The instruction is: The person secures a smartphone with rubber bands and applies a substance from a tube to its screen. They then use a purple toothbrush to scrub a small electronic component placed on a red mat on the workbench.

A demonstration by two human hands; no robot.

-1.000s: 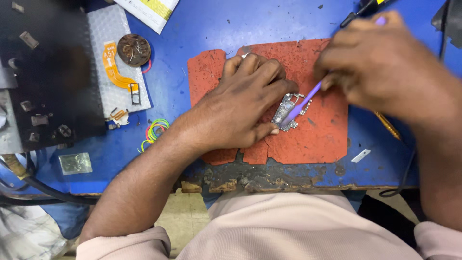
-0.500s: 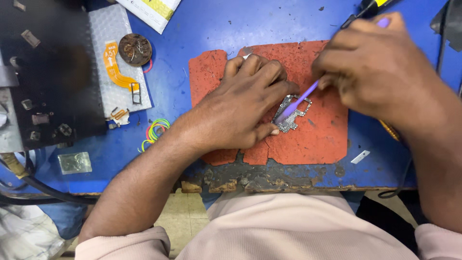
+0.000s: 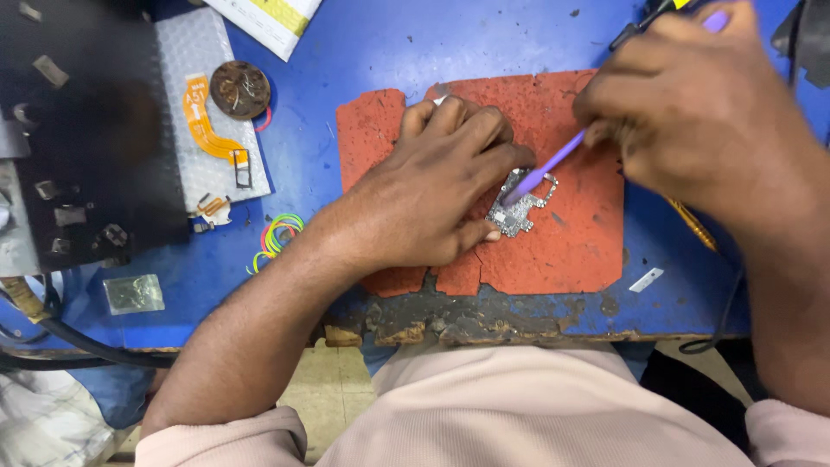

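The left hand [image 3: 432,195] pins the small circuit board [image 3: 521,203] to the red mat [image 3: 571,251]; the right hand [image 3: 692,112], closed on a purple pry tool [image 3: 553,164], could slip — gouging components.

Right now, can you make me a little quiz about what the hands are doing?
1. True or false: the left hand presses a small circuit board onto the red mat.
2. What colour is the thin tool that the right hand holds?
A. green
B. purple
C. white
3. Fill in: the loose rubber bands lie on the ____ table, near the left wrist.

Key:
1. true
2. B
3. blue
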